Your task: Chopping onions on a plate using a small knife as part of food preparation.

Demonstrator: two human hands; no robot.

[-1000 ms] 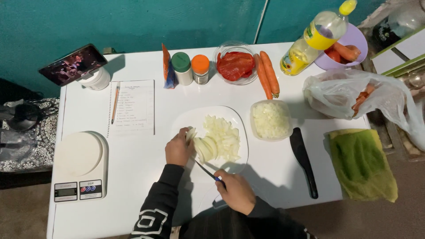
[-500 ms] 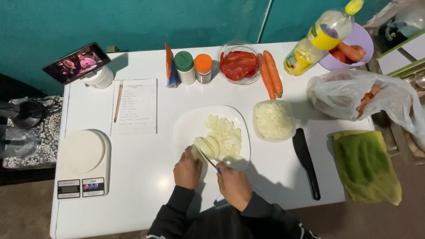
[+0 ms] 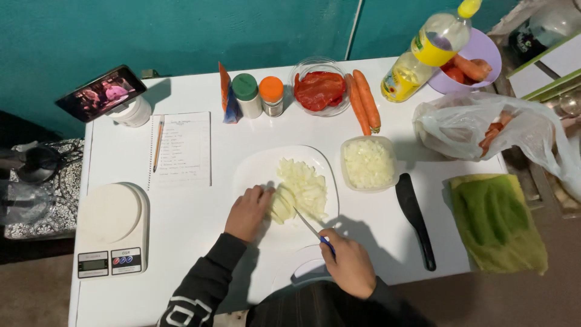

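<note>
Fingers [image 3: 261, 197] of left hand [image 3: 248, 212]: curled, pressing the onion [image 3: 282, 204] on white cutting board [image 3: 254, 172], mid-worktop [image 3: 200, 212]. Right hand [image 3: 348, 260]: closed around knife [image 3: 310, 226], blade against onion. Tub of diced onion [image 3: 368, 163]: just right of board.

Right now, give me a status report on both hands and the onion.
Left hand steadies the onion on the white cutting board. Right hand grips the knife, blade at the onion. Chopped pile lies just behind.

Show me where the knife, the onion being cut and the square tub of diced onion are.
knife [image 3: 307, 225]: head view, middle of the blade.
onion [image 3: 280, 204]: head view, uncut part beside the left hand.
tub [image 3: 368, 163]: head view, diced onion inside it.
</note>
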